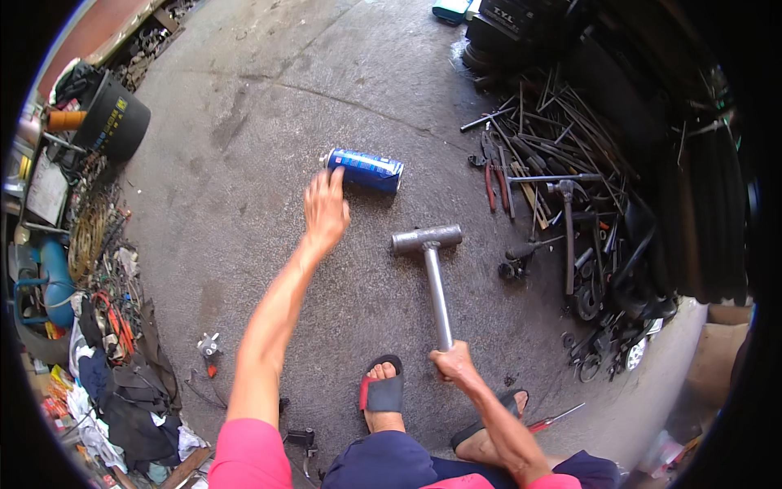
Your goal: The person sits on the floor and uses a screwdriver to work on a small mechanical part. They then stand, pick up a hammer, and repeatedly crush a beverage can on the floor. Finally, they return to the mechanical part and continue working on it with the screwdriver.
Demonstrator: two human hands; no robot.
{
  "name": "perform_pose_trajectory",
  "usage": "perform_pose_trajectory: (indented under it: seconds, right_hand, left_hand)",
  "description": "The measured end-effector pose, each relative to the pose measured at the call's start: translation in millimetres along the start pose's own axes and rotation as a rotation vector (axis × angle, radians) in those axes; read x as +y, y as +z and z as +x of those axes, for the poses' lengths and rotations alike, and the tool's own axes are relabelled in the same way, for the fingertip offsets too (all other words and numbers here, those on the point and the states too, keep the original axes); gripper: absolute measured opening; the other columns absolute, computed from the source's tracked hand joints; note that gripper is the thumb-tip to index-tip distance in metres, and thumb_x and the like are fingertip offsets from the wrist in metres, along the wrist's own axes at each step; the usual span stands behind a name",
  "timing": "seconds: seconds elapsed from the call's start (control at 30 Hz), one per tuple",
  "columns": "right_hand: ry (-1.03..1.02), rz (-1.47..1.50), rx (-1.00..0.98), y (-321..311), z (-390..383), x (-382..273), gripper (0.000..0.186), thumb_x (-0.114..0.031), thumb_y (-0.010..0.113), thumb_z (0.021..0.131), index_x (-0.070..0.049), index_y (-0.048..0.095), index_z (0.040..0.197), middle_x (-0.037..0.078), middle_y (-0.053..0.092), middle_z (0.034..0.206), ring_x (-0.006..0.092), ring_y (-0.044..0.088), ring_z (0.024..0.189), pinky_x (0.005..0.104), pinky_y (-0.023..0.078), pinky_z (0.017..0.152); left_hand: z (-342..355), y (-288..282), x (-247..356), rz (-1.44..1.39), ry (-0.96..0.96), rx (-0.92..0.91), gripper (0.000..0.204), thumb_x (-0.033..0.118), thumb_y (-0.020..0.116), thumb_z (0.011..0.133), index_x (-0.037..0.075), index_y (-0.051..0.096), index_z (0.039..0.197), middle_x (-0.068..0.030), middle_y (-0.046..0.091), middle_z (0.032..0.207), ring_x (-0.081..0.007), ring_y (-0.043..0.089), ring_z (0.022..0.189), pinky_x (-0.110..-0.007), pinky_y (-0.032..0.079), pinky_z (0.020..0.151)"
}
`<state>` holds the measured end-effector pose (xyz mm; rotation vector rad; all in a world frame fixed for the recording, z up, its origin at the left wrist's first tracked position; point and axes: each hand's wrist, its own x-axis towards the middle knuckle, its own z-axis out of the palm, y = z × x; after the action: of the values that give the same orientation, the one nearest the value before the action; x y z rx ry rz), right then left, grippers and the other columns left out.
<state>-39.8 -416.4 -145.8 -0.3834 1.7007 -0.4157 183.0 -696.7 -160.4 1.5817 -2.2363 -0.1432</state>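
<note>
A blue aerosol can (371,171) lies on its side on the grey floor. My left hand (327,204) reaches out to its left end, the fingers stretched and partly apart. The fingertips overlap the can's edge; whether they touch it I cannot tell. Wrapped round the lower end of a metal shaft is my right hand (453,361). That shaft belongs to a steel sledgehammer (437,285), whose thick cylindrical head points across the view, to the right of and nearer than the can.
Hand tools, with red-handled pliers (494,175) and a claw hammer (568,228), pile up at the right. A black bucket (122,118) tilts at the far left above rags and wires. Near my feet lie a screwdriver (554,418) and a small metal part (209,345).
</note>
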Motion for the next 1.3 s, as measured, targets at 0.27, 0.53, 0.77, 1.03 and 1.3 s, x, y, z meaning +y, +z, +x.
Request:
perform_pose_trajectory:
  seconds: [0.27, 0.53, 0.77, 1.03, 1.3]
  right_hand:
    - [-0.191, 0.355, -0.024, 38.5, -34.6, -8.0, 0.012, -0.005, 0.057, 0.075, 0.0, 0.051, 0.066, 0.007, 0.051, 0.053, 0.0135, 0.048, 0.036, 0.0282, 0.039, 0.031]
    - [-0.44, 0.365, -0.116, 28.6, -63.8, -56.2, 0.013, -0.007, 0.058, 0.08, 0.002, 0.053, 0.089, 0.006, 0.052, 0.056, 0.0125, 0.049, 0.037, 0.027, 0.037, 0.031]
    - [-1.004, 0.15, 0.06, 15.1, -91.5, -174.4, 0.034, -0.01, 0.06, 0.077, 0.01, 0.051, 0.102, 0.009, 0.057, 0.067, 0.0155, 0.059, 0.059, 0.0284, 0.045, 0.048]
    - [-0.508, -0.039, 0.018, 60.5, 8.4, -133.3, 0.025, -0.018, 0.062, 0.075, 0.007, 0.061, 0.08, 0.015, 0.061, 0.063, 0.021, 0.064, 0.062, 0.0331, 0.046, 0.049]
    - [-0.379, -0.156, 0.033, 68.9, 18.7, -126.7, 0.026, -0.018, 0.059, 0.075, 0.008, 0.06, 0.076, 0.018, 0.062, 0.061, 0.0245, 0.062, 0.048, 0.0365, 0.046, 0.041]
  left_hand:
    - [-202.1, 9.1, 170.7, -1.556, -1.104, -0.727, 0.033, 0.034, 0.07, 0.08, 0.003, 0.059, 0.086, -0.0064, 0.059, 0.074, -0.0143, 0.057, 0.063, -0.032, 0.048, 0.055]
    - [-146.7, -53.4, 183.1, -1.535, -0.885, -0.648, 0.021, 0.009, 0.066, 0.072, -0.001, 0.059, 0.09, -0.0076, 0.062, 0.078, -0.0139, 0.059, 0.068, -0.027, 0.051, 0.063]
    - [-29.9, -149.8, 192.4, -1.408, -0.32, -0.309, 0.029, 0.01, 0.062, 0.074, -0.006, 0.053, 0.096, -0.0137, 0.065, 0.077, -0.0156, 0.063, 0.07, -0.029, 0.051, 0.064]
    - [-76.1, -14.4, 115.9, -1.347, -0.696, -0.344, 0.015, 0.01, 0.062, 0.072, 0.003, 0.058, 0.084, -0.0035, 0.06, 0.07, -0.0126, 0.058, 0.065, -0.027, 0.048, 0.06]
    - [-82.1, -7.0, 111.5, -1.359, -0.883, -0.351, 0.017, 0.017, 0.062, 0.07, 0.0, 0.061, 0.069, -0.0042, 0.057, 0.061, -0.0133, 0.055, 0.054, -0.029, 0.045, 0.049]
